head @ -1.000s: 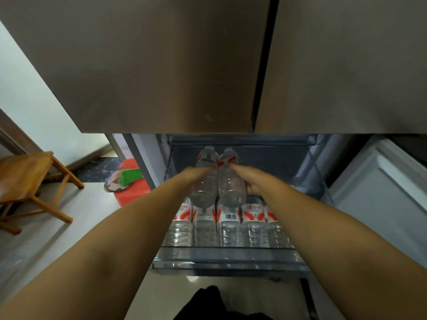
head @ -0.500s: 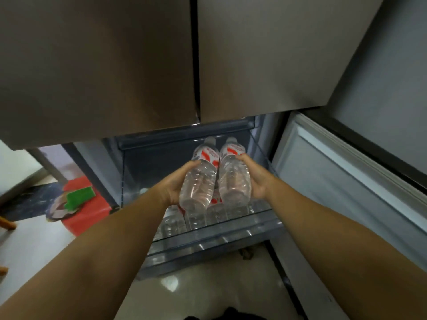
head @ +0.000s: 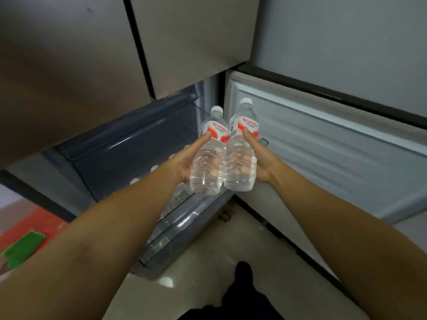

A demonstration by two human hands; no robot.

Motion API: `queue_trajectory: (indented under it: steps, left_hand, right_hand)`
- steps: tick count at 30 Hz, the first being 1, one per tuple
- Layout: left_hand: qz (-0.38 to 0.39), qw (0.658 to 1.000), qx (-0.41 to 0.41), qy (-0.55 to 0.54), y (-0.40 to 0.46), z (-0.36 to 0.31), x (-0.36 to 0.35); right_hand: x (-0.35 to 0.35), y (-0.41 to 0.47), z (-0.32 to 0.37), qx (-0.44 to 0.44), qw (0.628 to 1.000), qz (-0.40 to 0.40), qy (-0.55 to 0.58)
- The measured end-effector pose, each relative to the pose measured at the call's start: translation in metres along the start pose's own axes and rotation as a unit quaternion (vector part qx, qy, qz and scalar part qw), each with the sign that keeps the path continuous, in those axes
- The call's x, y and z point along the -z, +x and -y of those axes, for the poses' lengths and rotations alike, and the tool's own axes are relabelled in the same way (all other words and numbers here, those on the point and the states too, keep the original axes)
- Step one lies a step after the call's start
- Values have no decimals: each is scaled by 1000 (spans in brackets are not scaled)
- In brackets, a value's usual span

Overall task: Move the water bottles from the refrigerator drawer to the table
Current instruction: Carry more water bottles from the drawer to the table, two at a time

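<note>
Standing open below the closed upper doors, the refrigerator drawer [head: 161, 229] is showing its clear front rim at the lower middle of the view, with more bottles lying inside it behind the left forearm, only a few white caps and ribbed sides visible. Above that front rim, clear of the drawer, the person is holding two water bottles side by side, their bodies touching. The left hand [head: 184, 158] is wrapping the left bottle [head: 209, 162] from the outside, thumb pressing on the label band, fingers curling behind where they cannot be seen; the right hand [head: 261, 161] is gripping the right bottle [head: 240, 162] the same way. Both bottles are looking full, so each is probably carrying real weight for its size, and the thin ribbed plastic is likely giving a little under a squeeze. If chilled, the walls may be turning slick with damp, so a grip around the ribbed middle, as here, seems safer than the smooth shoulder or the small cap. Each red and white label is carrying a red word reading roughly "Wahaha"; the smaller print beneath is too blurred to read. No table is appearing in view.
</note>
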State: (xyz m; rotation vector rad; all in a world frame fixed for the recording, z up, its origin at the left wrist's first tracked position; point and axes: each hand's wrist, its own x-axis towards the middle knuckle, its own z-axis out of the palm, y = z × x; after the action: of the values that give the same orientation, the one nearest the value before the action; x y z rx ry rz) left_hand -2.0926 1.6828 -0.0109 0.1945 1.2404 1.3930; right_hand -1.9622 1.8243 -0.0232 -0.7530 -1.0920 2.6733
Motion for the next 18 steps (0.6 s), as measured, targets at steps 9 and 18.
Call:
queue_trajectory:
  steps: [9,18]
  left_hand:
    - [152,965,17,213,26,41,-98]
    - [189,895,2,405,56,158,-194]
  right_hand:
    - [76,-100,-26,185,945,-240,-126]
    - [171,-226,-83,161,851,-485,-121]
